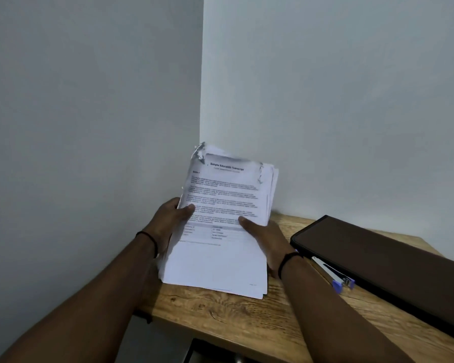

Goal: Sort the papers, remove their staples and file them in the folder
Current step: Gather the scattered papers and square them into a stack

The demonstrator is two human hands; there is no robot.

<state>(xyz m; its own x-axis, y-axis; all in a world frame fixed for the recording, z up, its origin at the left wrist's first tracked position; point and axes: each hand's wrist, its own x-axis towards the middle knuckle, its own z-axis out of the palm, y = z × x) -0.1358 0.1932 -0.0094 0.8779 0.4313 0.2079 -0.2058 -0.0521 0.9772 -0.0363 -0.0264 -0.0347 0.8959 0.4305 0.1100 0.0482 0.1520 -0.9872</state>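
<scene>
Papers: thick white printed paper stack (pixel 220 231) — tilted up, lower edge on wooden bench (pixel 247 323)
Left hand (pixel 168 218): grips stack's left edge
Right hand (pixel 265 239): grips right edge — thumb on top

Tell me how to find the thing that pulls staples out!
Find the wooden table in the corner. Right of the paper stack lies a dark closed folder. The staple remover lies beside its near edge: small, white, with a purple tip.

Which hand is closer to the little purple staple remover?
Right. The right hand holds the paper stack just beside the staple remover; the left hand grips the stack's far side.
</scene>
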